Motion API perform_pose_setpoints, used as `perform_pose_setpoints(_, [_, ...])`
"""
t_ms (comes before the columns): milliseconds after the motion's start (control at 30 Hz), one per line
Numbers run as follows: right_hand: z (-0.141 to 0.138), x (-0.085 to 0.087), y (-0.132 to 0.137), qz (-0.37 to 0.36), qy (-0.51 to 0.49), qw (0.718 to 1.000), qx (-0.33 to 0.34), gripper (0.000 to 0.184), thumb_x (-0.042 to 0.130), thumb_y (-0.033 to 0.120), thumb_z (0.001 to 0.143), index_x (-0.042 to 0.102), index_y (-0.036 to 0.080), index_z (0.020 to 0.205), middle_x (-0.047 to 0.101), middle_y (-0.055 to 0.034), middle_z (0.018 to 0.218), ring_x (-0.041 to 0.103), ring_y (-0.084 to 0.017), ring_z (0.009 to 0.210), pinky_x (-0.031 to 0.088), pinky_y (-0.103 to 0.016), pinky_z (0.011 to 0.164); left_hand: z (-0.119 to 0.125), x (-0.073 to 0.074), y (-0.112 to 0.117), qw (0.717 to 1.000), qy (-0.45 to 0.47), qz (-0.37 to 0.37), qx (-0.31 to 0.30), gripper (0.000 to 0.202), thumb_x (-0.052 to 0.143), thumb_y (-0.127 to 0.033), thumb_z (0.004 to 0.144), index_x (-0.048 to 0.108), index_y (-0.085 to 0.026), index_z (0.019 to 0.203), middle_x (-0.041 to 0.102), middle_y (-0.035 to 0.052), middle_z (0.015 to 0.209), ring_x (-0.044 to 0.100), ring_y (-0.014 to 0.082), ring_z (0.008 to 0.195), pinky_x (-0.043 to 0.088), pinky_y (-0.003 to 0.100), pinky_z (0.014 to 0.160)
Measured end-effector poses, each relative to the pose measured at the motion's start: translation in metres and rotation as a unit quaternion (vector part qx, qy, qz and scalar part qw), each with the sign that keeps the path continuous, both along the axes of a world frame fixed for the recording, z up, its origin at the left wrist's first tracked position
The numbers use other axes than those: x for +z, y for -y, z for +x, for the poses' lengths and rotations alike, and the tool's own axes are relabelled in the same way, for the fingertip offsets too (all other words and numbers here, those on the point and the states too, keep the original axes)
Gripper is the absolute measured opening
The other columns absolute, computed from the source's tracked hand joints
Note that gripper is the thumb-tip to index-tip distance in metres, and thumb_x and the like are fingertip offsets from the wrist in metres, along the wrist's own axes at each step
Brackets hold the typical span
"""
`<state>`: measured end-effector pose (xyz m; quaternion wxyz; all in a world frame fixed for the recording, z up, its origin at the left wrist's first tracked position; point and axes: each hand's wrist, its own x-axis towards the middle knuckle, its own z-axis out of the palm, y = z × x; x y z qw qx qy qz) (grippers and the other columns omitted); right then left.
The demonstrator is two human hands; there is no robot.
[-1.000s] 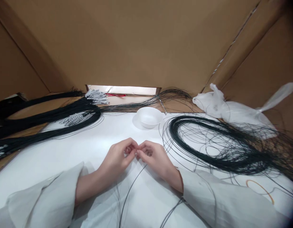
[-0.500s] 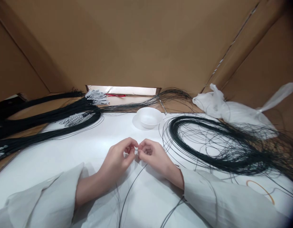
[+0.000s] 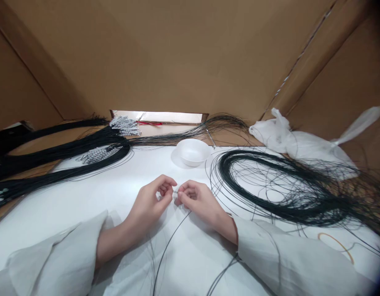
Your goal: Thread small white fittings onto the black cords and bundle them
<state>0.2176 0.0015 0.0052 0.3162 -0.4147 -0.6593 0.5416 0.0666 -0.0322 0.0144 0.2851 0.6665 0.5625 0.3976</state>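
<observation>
My left hand [image 3: 154, 196] and my right hand [image 3: 199, 198] face each other above the white tabletop. Both are closed in a pinch on a thin black cord [image 3: 175, 192], a short piece of which shows between the fingertips. From below my right hand a dark strand [image 3: 169, 242] curves down toward the front edge of the view. Whether it is the same cord I cannot tell. Just beyond the hands stands a white bowl [image 3: 193, 153]; its inside looks plain white.
A large coil of black cord [image 3: 236, 185] lies at the right, beside a white plastic bag [image 3: 300, 144]. Bundles of black cord [image 3: 54, 150] with white-patterned ends [image 3: 125, 125] lie at the left. An orange loop [image 3: 336, 242] is near my right sleeve. Cardboard walls [image 3: 165, 57] surround the table.
My left fingertips have moved slightly left, away from the right ones, so more of the cord shows between them. The right hand has hardly moved.
</observation>
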Motion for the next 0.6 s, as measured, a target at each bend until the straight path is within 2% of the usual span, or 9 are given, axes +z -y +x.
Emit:
perform_pose_setpoints(300, [0.0, -0.002, 0.001, -0.002, -0.003, 1.0, -0.001, 0.007, 0.051, 0.022, 0.076, 0.053, 0.015, 0.076, 0.063, -0.0041, 0.069, 0.06, -0.013, 0.065, 0.044, -0.024, 0.058, -0.001, 0.0, 0.001, 1.0, -0.004, -0.001, 0.008, 0.013, 0.047, -0.017, 0.077, 0.055, -0.019, 0.087, 0.058, 0.0001, 0.077, 0.054, 0.0146, 0.073, 0.039, 0.023, 0.064])
perform_pose_setpoints(500, [0.001, 0.001, 0.0, -0.025, -0.033, 0.999, 0.003, 0.006, 0.051, 0.021, 0.076, 0.053, 0.015, 0.075, 0.063, -0.0033, 0.068, 0.055, -0.01, 0.058, 0.042, -0.022, 0.054, -0.005, -0.007, -0.01, 0.983, 0.156, -0.078, -0.053, 0.02, 0.039, -0.026, 0.087, 0.051, -0.016, 0.099, 0.053, 0.0006, 0.074, 0.051, 0.0122, 0.066, 0.041, 0.025, 0.066])
perform_pose_setpoints(600, [0.001, 0.003, 0.0, -0.039, -0.046, 0.998, 0.002, 0.007, 0.053, 0.021, 0.075, 0.053, 0.014, 0.075, 0.062, -0.003, 0.067, 0.052, -0.009, 0.054, 0.041, -0.021, 0.052, -0.006, -0.008, -0.015, 0.971, 0.192, -0.115, -0.084, 0.019, 0.043, -0.027, 0.086, 0.052, -0.015, 0.096, 0.052, -0.0007, 0.068, 0.049, 0.0114, 0.064, 0.04, 0.024, 0.063])
